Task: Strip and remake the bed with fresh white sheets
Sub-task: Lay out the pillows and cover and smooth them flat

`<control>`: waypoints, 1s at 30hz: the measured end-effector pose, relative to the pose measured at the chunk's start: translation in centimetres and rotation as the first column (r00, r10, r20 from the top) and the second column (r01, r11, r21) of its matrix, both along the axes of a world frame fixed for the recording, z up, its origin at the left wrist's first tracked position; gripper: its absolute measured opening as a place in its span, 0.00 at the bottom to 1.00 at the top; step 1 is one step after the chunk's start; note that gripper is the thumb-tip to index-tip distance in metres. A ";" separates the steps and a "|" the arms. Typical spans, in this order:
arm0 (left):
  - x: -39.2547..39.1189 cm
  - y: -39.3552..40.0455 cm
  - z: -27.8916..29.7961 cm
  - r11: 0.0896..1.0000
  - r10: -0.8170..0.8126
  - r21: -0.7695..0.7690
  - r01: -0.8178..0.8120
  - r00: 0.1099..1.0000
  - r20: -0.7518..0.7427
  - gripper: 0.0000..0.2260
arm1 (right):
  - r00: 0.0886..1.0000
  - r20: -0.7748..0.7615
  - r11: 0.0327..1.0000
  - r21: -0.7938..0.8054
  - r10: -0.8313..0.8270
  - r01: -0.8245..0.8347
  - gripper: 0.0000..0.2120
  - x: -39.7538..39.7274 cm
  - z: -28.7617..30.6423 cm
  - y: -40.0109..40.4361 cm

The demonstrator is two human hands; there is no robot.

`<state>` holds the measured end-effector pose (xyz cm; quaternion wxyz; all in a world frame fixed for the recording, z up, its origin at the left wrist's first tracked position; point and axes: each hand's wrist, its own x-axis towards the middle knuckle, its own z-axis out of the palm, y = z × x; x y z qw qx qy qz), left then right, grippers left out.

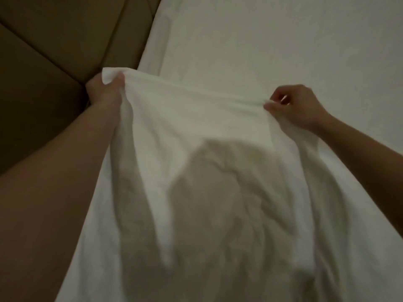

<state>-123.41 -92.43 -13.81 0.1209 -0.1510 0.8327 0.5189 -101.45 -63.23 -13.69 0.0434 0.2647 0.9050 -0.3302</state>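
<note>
Closest to me, a loose white cotton sheet (218,192) hangs in crumpled, shadowed folds and fills the lower middle of my view, blurred toward the bottom. My two bare forearms run up along either side of it. Its upper hem is stretched taut between my hands. My left hand (104,90) clutches the left corner, with the cloth bunched between thumb and curled fingers. My right hand (294,107) pinches the right end of the same hem between thumb and fingertips, the other fingers curled in. The sheet is held up over the white-covered mattress (283,40), which lies flat and smooth beyond my hands and spreads to the upper right. Along the mattress's left edge a folded white border (157,40) runs diagonally. Farther left, behind my left hand, stands a brown padded panelled headboard (54,40) with angled seams, touching the mattress's edge.
</note>
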 end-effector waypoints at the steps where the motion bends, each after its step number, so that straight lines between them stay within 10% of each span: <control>1: -0.1 0.0 -0.2 0.999 0.009 -0.034 -0.009 1.000 -0.014 0.17 | 0.999 -0.038 0.999 -0.026 -0.031 0.030 0.06 -0.3 0.1 0.1; 6: 2.2 -1.5 -2.6 0.926 -0.155 -0.337 0.173 0.985 0.079 0.26 | 0.985 0.149 0.994 -0.056 -0.090 0.099 0.11 3.1 -1.6 1.9; 11: 8.2 0.2 -1.3 0.651 -0.575 -0.640 0.408 0.816 -0.066 0.34 | 0.952 0.258 0.983 0.127 -0.163 0.134 0.15 11.5 -1.7 6.4; 19: 19.6 12.7 -1.1 0.368 -0.906 -0.585 0.723 0.421 -0.049 0.22 | 0.878 0.292 0.896 0.350 -0.380 0.272 0.19 20.8 -1.4 12.5; 30: 23.6 27.1 -2.9 0.076 -0.933 -0.658 0.749 0.286 0.218 0.17 | 0.939 0.300 0.951 0.299 -0.169 0.076 0.18 23.1 -4.1 17.9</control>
